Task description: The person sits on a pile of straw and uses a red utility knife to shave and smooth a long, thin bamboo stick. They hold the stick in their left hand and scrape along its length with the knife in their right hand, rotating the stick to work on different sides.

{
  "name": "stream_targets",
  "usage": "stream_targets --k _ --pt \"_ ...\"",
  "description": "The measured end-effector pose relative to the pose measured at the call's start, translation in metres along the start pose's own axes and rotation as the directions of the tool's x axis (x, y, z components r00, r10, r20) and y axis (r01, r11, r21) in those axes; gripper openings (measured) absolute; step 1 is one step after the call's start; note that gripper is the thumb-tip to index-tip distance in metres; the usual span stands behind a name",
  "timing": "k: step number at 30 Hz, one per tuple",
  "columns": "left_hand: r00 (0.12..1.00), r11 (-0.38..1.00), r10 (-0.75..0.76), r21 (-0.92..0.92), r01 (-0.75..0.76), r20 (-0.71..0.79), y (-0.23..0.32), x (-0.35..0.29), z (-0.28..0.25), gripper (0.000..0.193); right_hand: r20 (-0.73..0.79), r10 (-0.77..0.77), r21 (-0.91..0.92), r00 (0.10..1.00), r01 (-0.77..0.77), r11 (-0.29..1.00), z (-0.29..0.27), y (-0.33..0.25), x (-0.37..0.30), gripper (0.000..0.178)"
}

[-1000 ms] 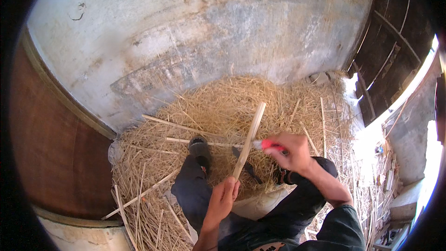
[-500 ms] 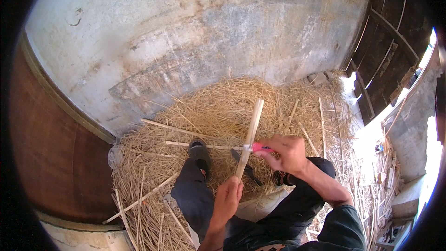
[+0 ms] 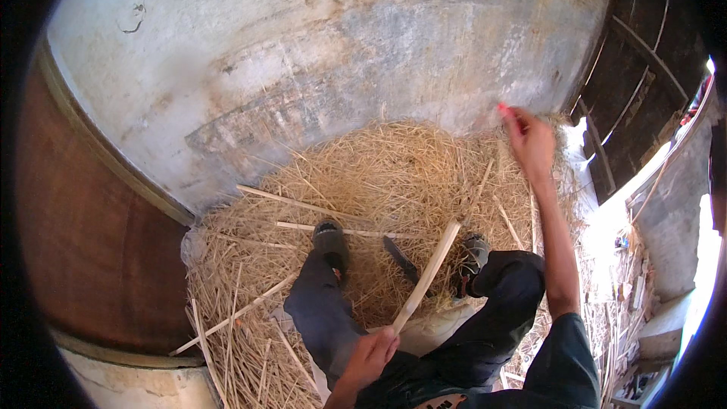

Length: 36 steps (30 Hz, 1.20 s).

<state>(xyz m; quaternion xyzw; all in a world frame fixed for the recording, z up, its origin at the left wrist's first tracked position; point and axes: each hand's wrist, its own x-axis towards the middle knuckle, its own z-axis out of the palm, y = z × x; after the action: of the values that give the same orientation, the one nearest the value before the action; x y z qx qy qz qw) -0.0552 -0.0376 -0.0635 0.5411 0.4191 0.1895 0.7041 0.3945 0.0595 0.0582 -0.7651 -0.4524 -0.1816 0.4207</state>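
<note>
My left hand (image 3: 371,354) is closed round the lower end of a flat, pale bamboo strip (image 3: 433,274), which slants up and away to the right between my knees. Out at arm's length, near the foot of the wall, is my right hand (image 3: 532,142), well apart from the strip. Its fingers are pinched on a small pink-handled tool (image 3: 503,109); only a bit of pink shows and its working end cannot be made out. On the straw between my feet lies a dark-bladed knife (image 3: 401,260).
Straw and shavings (image 3: 386,159) cover the floor, with several loose strips (image 3: 291,203) on top. A stained wall (image 3: 326,53) rises ahead. At the left is a brown door panel (image 3: 91,235); at the right, a dark plank door (image 3: 644,53). My shoes (image 3: 330,242) rest on the straw.
My right hand has swung from the strip up and away toward the wall, carrying the pink-handled tool. The strip, still in my left hand, has dropped lower and tilted further right.
</note>
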Motion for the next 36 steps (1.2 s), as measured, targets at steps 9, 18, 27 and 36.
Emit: stream_targets --k 9,18,27,36 --pt "0.990 0.981 -0.015 -0.191 -0.012 -0.143 0.046 0.013 -0.049 0.045 0.312 -0.021 0.302 0.950 -0.078 0.950 0.008 0.009 0.023 0.038" --pt "0.975 0.985 0.019 -0.170 0.019 0.221 0.106 0.072 -0.025 0.049 0.647 -0.109 0.688 0.755 -0.517 0.509 0.013 -0.088 -0.023 0.039" --pt "0.913 0.979 0.169 0.046 -0.200 0.371 0.129 0.133 0.000 0.045 0.641 0.029 0.680 0.767 -0.585 0.443 0.028 -0.073 -0.037 0.033" --pt "0.912 0.996 0.087 -0.037 -0.079 0.401 0.134 0.157 0.016 0.038 0.697 0.112 0.629 0.708 -0.679 0.378 0.044 -0.029 -0.033 0.033"
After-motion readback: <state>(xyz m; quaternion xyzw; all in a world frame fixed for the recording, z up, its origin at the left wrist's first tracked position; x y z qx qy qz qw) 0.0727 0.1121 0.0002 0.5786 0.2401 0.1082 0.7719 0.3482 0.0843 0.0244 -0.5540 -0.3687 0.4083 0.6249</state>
